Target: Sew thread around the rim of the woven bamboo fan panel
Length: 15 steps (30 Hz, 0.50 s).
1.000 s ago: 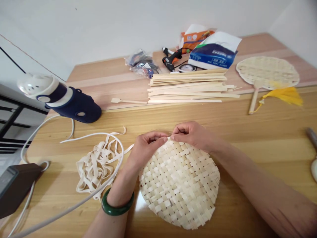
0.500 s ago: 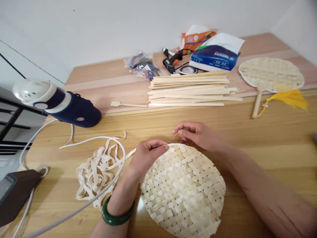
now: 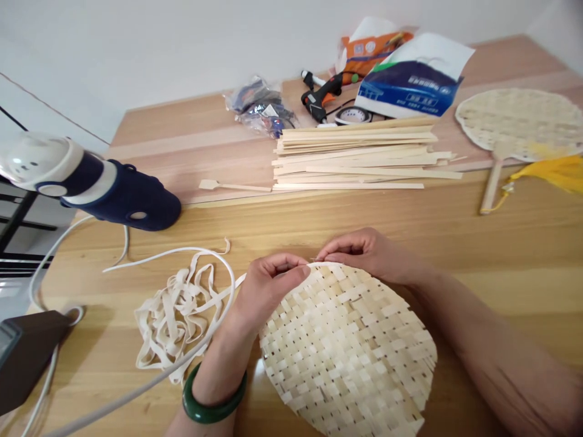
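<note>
A round, pale woven bamboo fan panel [image 3: 346, 346] lies tilted between my hands, with white cloth tape [image 3: 334, 264] along its top edge. My left hand [image 3: 276, 282] is closed on the upper left rim, thumb on the front and fingers behind. A dark green bangle circles that wrist. Beside it at the top rim, my right hand [image 3: 359, 255] is closed in a pinch. A tiny sliver that looks like a needle [image 3: 315, 260] pokes out from its fingertips toward the left hand. The fingers partly hide it.
Left of the panel lies a tangled heap of white tape [image 3: 175, 321], crossed by a white cable [image 3: 228, 270]. Bamboo strips [image 3: 355, 161], a small wooden stick [image 3: 237, 186], a glue gun [image 3: 321, 97] and tissue packs [image 3: 410, 85] lie behind. A navy bottle [image 3: 132, 194] stands left; a finished fan [image 3: 519, 124] lies right.
My right hand has come down to the panel's top edge, and its fingertips are closer to the left hand. The left hand keeps its hold on the rim. The view has shifted slightly.
</note>
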{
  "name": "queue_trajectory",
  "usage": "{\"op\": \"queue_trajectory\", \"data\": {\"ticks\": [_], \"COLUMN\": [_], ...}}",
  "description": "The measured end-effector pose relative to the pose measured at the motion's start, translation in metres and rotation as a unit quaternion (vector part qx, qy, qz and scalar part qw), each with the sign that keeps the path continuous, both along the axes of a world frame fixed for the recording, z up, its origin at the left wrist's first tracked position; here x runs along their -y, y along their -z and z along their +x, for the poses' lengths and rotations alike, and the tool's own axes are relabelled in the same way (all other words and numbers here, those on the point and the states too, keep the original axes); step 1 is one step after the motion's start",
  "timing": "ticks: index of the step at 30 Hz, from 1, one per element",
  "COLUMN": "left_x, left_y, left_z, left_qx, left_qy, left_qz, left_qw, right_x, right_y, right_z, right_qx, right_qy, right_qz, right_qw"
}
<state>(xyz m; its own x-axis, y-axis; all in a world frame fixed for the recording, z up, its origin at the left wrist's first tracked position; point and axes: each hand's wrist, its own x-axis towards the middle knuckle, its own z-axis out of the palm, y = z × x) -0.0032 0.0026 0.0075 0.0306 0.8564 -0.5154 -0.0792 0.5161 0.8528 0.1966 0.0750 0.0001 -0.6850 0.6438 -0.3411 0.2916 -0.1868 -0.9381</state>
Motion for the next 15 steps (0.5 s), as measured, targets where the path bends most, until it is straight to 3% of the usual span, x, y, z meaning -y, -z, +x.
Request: {"op": "queue_trajectory", "data": {"ticks": [6,15], "left_x": [0.0015,0.001], "left_y": [0.0018,-0.0001], "left_z": [-0.0007,-0.0006], "left_qx": [0.001,0.008], "left_qy": [0.009,0.008], "left_qz": [0.003,0.005], "left_qw": [1.0,1.0], "right_x": [0.0014,-0.0002], "right_y": [-0.0007,0.0028], "right_z": [0.0034,0.0047], "right_qx": [0.003,-0.009], "right_qy": [-0.019,-0.02], "right_qz": [-0.036,-0.025], "right_qw": [0.999,0.999]}}
